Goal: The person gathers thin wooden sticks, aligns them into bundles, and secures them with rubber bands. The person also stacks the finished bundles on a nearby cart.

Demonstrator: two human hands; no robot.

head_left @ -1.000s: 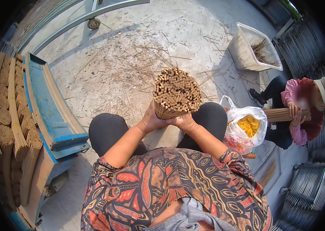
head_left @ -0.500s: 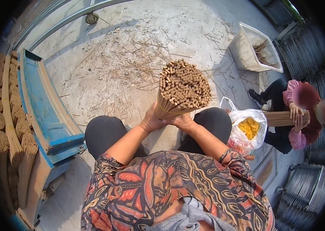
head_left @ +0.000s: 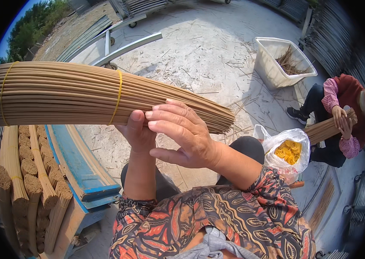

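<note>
A long bundle of thin brown incense sticks (head_left: 70,93) lies sideways in front of me, held by two yellow rubber bands. My left hand (head_left: 139,137) grips it from below near the right-hand band, thumb on the near side and its other fingers hidden behind the sticks. My right hand (head_left: 187,136) rests its outstretched fingertips against the bundle's near side, thumb apart below. To the right, a white plastic bag (head_left: 273,157) holds a heap of yellow rubber bands (head_left: 289,152).
Banded stick bundles (head_left: 29,172) are stacked at the left beside a blue metal frame (head_left: 81,164). A white bin (head_left: 273,71) with loose sticks stands far right. A co-worker (head_left: 346,97) sits at the right, both hands on another bundle. Broken sticks litter the concrete floor (head_left: 199,47).
The bundle has gone from upright between both hands to lying sideways, raised and shifted left. My right hand has loosened its hold, fingers now straight. The view has turned leftward.
</note>
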